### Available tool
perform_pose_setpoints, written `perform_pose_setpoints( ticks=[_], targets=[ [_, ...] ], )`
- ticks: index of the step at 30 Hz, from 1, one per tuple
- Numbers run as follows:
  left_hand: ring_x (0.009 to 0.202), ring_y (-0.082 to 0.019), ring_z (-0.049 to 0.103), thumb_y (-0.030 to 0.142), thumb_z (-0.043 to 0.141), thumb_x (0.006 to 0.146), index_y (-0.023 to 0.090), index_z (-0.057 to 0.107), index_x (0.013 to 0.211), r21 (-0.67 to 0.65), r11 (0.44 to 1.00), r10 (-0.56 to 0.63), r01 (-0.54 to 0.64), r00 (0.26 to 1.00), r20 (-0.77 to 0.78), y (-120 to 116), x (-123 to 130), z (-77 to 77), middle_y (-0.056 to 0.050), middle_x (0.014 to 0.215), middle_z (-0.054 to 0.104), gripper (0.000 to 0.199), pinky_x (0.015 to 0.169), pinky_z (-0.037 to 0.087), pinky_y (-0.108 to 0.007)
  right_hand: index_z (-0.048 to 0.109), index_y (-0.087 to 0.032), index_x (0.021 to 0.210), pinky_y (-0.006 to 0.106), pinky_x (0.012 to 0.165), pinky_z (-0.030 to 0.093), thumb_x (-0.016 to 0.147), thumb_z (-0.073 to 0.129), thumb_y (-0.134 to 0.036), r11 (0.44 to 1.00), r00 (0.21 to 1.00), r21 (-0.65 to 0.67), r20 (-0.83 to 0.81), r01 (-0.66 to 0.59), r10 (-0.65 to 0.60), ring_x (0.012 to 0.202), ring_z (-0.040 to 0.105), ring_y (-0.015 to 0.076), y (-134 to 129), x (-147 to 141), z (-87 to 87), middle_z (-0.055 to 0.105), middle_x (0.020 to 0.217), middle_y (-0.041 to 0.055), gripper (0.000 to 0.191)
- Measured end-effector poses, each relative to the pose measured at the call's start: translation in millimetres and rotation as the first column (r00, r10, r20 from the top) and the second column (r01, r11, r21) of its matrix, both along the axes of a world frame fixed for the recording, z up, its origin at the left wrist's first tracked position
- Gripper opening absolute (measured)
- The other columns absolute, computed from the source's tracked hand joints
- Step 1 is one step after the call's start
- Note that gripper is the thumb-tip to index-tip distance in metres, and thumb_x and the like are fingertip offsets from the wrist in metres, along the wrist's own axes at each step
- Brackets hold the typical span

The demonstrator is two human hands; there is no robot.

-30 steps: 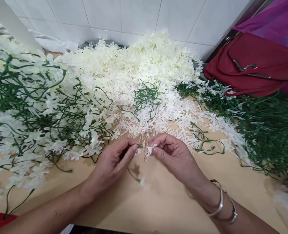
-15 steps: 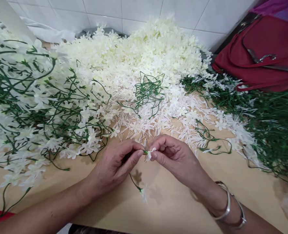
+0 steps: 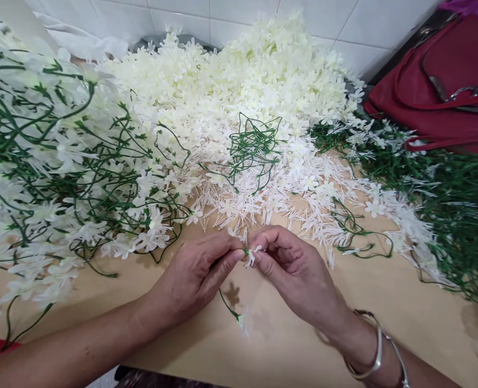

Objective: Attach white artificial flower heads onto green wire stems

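Observation:
Near the middle of the table, my left hand (image 3: 200, 272) pinches a green stem between thumb and forefinger. Another part of the green stem hangs below this hand, with a small white flower (image 3: 242, 323) at its tip. My right hand (image 3: 293, 269), fingertips together, holds a small white flower (image 3: 253, 256) at the end of the pinched stem. The two hands almost meet there. Just beyond them lie loose white stamens (image 3: 263, 207) and a tangle of bare green stems (image 3: 255, 144).
White petals (image 3: 230, 81) are heaped along the tiled wall (image 3: 239, 16). Flowers on green stems (image 3: 81, 188) cover the left side. More green stems (image 3: 465, 215) lie at right, below a red bag (image 3: 452, 86). The brown tabletop (image 3: 295, 345) shows in front.
The whole view has shifted slightly, so things at the right sit farther right. Both hands keep their pinch; the flower between them is turned slightly.

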State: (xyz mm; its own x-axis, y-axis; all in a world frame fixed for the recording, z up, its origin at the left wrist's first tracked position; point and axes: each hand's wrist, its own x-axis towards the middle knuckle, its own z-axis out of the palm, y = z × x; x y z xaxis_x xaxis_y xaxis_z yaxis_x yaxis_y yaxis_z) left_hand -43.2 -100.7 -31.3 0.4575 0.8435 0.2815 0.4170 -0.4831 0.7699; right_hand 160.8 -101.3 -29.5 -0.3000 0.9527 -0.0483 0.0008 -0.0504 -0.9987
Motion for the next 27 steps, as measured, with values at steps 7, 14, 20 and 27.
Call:
perform_pose_setpoints(
  ticks=[7,14,20,27],
  targets=[
    [0.065,-0.013,0.054,0.021,0.05,0.108,0.019,0.057,0.082,-0.029,1.0,-0.008,0.007,0.999,-0.044,-0.1,-0.2,-1.2,0.003,0.071,0.053,0.027,0.061,0.038,-0.023,0.063,-0.023,0.092,0.029,0.064,0.045,0.099,0.066,-0.032,0.996,0.994,-0.046,0.073,-0.074,0.078,0.075,0.057,0.0159,2.5,1.8,3.8,0.062,0.083,0.0014,0.012],
    [0.065,-0.012,0.053,0.02,0.05,0.107,0.02,0.054,0.083,-0.025,1.0,0.009,-0.01,1.0,-0.004,1.2,1.8,-2.9,0.003,0.071,0.052,0.025,0.061,0.038,-0.023,0.063,-0.022,0.091,0.028,0.067,0.046,0.099,0.068,-0.032,0.994,0.996,-0.061,0.018,-0.091,0.092,0.072,0.055,0.0141,9.8,0.1,1.2,0.06,0.08,-0.001,0.013],
    [0.067,-0.012,0.054,0.024,0.047,0.109,0.021,0.059,0.094,-0.132,0.989,0.077,-0.071,0.996,0.047,-2.1,0.3,3.6,0.003,0.077,0.058,0.019,0.063,0.041,-0.023,0.068,-0.025,0.108,0.027,0.079,0.056,0.093,0.079,-0.034,0.991,0.984,-0.084,-0.151,-0.108,0.094,0.085,0.067,0.0141,14.9,7.4,-0.2,0.071,0.093,0.0009,0.02],
    [0.07,-0.013,0.054,0.024,0.046,0.109,0.021,0.059,0.096,-0.143,0.987,0.077,-0.067,0.995,0.06,-4.4,0.3,5.9,0.002,0.079,0.058,0.02,0.065,0.042,-0.024,0.072,-0.025,0.108,0.026,0.084,0.056,0.094,0.079,-0.035,0.998,0.987,-0.041,-0.155,-0.05,0.043,0.091,0.068,0.0134,13.4,7.2,0.8,0.073,0.098,0.0019,0.019]
  ],
)
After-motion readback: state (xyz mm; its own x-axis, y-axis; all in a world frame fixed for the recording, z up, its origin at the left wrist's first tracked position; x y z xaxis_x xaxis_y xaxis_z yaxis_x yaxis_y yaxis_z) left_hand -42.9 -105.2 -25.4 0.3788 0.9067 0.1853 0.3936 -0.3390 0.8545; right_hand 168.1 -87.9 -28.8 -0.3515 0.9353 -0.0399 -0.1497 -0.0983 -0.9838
